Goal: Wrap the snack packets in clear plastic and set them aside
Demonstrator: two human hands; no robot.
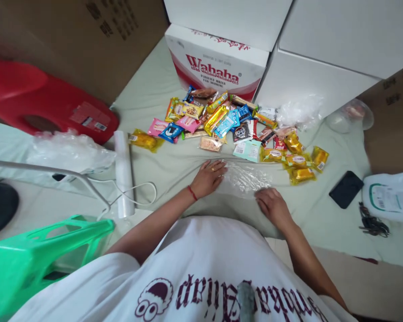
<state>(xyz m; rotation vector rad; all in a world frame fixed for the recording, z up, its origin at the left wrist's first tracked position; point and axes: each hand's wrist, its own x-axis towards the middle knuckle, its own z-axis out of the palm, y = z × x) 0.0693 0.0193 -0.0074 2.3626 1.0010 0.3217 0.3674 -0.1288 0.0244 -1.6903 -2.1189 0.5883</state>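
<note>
A clear plastic bag lies flattened on the pale green cloth between my hands. My left hand, with a ring and a red wrist cord, rests palm down on the bag's left edge, fingers apart. At the lower right edge of the bag, my right hand touches the plastic with fingers slightly bent and thumb apart. Just beyond the bag spreads a pile of wrapped snacks in many colours. Several yellow-wrapped snacks lie to its right, and one yellow packet sits off to the left.
A Wahaha water carton stands behind the snacks. Crumpled clear plastic lies beside it. On the right are a black phone and a white jug. Leftward are a plastic roll, red jug and green stool.
</note>
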